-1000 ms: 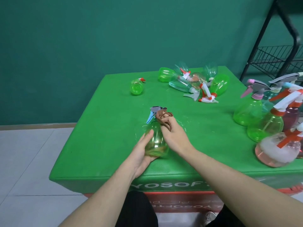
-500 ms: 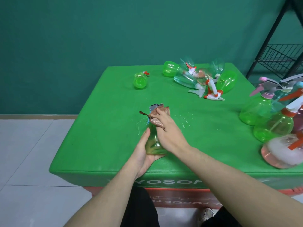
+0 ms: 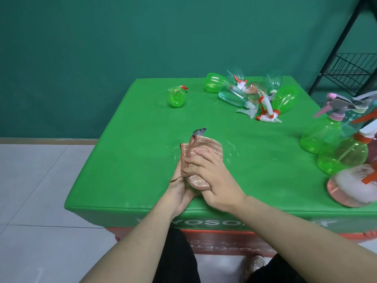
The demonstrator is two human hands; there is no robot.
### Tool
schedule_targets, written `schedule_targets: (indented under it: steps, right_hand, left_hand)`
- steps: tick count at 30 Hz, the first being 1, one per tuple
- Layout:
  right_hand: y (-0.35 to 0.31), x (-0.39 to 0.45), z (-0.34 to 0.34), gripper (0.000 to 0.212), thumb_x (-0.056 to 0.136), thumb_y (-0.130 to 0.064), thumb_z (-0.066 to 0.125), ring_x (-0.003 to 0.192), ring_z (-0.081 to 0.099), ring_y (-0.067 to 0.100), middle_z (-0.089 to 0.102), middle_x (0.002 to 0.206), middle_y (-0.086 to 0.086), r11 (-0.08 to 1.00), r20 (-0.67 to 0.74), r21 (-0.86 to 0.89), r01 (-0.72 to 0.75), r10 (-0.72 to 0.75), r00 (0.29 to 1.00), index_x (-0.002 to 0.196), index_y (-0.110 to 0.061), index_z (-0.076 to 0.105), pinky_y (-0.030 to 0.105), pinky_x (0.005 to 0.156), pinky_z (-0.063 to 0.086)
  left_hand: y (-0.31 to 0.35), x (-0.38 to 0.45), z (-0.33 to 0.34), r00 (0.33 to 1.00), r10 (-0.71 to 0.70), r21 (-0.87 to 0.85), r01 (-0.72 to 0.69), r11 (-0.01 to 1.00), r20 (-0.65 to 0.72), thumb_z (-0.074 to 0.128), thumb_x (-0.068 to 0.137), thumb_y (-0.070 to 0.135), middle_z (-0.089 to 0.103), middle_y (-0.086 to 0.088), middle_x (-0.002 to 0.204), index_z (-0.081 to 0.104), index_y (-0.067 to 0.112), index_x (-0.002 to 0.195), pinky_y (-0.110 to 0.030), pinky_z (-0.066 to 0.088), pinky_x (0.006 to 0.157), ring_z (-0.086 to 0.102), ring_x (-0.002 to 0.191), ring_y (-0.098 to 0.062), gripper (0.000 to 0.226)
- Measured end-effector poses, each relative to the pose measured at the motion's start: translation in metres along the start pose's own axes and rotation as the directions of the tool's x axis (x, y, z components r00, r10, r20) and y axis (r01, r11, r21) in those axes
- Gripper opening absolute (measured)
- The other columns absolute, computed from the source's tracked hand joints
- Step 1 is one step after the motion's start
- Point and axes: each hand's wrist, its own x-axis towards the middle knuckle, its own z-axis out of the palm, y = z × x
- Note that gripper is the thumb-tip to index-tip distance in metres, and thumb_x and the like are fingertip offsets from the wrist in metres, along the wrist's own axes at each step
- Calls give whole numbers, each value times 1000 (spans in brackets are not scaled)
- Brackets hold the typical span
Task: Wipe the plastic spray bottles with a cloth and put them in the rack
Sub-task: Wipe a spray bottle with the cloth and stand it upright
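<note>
**Figure: Wiping a spray bottle at the near edge of the green table**

My left hand [image 3: 179, 188] cups the base of the bottle from below and the left, fingers curled round it. My right hand [image 3: 212, 176] presses the brown cloth [image 3: 201, 148] over the bottle's body, fingers curled round cloth and bottle together. Of the wrapped spray bottle [image 3: 199, 131] only the grey trigger head shows, pointing toward the far side. It lies close to the near edge of the green table [image 3: 130, 160], slightly left of centre.

Open room: the table's left half is bare between my hands and the left edge, and a clear strip runs between my hands and the far group.

Count: one small green bottle [image 3: 176, 96] lies alone at the far left. A far cluster of lying bottles [image 3: 253, 94] holds about six; overlap prevents an exact count. At the right edge an upright group [image 3: 336, 139] shows at least four bottles, cut off by the frame. One black wire rack [image 3: 350, 72] stands beyond the table's far right corner.
</note>
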Motion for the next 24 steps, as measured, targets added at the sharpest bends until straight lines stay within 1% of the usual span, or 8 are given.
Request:
schedule_targets:
  steps: [2,4,9,13,15,17,20,24]
  right_hand:
    - [-1,-6,1,52,75,-15,46,146,36,27,60,139,1,995,17,-33,93,-92,996,122,-14,69,57,124,16]
    - [-2,-12,4,50,78,-16,49,146,37,27,61,139,1,984,39,-73,162,-160,986,123,-14,69,56,124,15]
    - [-1,-13,3,47,79,-19,50,144,41,27,62,138,0,967,51,-129,221,-216,975,121,-16,71,55,123,19]
    - [1,2,-2,46,80,-21,54,142,42,26,60,141,-2,957,132,-174,233,-212,968,123,-20,70,53,123,21]
    - [1,13,-4,49,79,-23,53,143,40,25,59,142,-2,964,168,-181,194,-164,972,125,-21,69,52,123,20]
    - [1,24,-7,53,77,-27,48,144,38,25,58,143,-2,978,180,-176,114,-82,980,126,-23,68,52,124,19]
    - [1,37,-11,61,77,-31,39,148,30,26,49,153,-3,988,169,-145,-50,74,983,131,-25,64,50,125,17]
    - [4,48,-12,58,86,-33,33,156,7,22,23,167,2,966,158,-47,-254,259,953,139,-33,58,40,126,0]
  left_hand:
    - [2,-3,-1,1000,-17,-23,17,1000,7,43,103,44,76,-17,103,74,8,109,-37,63,74,76,90,-24,48]
    - [1,-2,-6,999,-34,19,34,999,-2,48,97,52,72,-19,116,70,9,118,-40,61,85,73,101,-26,53]
    - [0,-3,-8,998,-62,22,62,998,-20,38,106,42,76,-14,96,70,8,110,-32,61,66,75,82,-22,46]
    - [2,-5,-8,999,-26,-77,23,997,-37,49,99,37,74,-17,111,66,9,121,-39,61,78,75,97,-25,40]
    - [3,-5,-7,1000,-12,-127,10,992,-20,43,105,32,75,-19,110,63,8,123,-39,62,74,75,97,-26,36]
    - [3,-2,-6,1000,6,-107,-8,994,-20,35,110,27,76,-18,106,61,9,125,-40,62,73,75,94,-26,35]
    - [3,-2,-6,1000,4,-19,-4,1000,-6,36,108,36,71,-18,123,62,14,132,-53,56,91,70,111,-30,41]
    - [3,-2,-6,1000,-18,0,18,1000,5,40,105,48,69,-16,128,65,17,129,-60,50,100,68,116,-34,47]
